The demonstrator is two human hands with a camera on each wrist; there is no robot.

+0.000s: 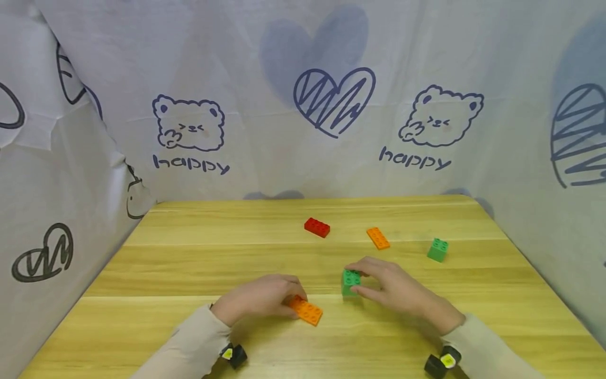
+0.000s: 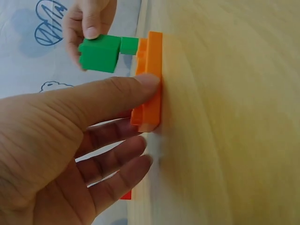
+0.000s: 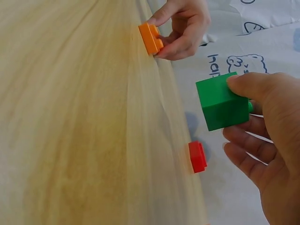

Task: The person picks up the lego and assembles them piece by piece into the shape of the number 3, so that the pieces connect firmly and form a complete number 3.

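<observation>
a wooden table (image 1: 189,263) fills the lower view, walled on three sides by a white cloth (image 1: 284,52) printed with bears and hearts. the left hand (image 1: 260,297) rests near the front of the table, its thumb and fingers pinching a flat orange brick (image 1: 306,310) that lies on the wood. the right hand (image 1: 397,287) pinches a green cube brick (image 1: 351,281) between thumb and fingers, just right of the orange one; from the right wrist view the cube is lifted off the table. farther back lie a red brick (image 1: 316,227), a second orange brick (image 1: 377,238) and another green brick (image 1: 437,249), well apart from each other.
</observation>
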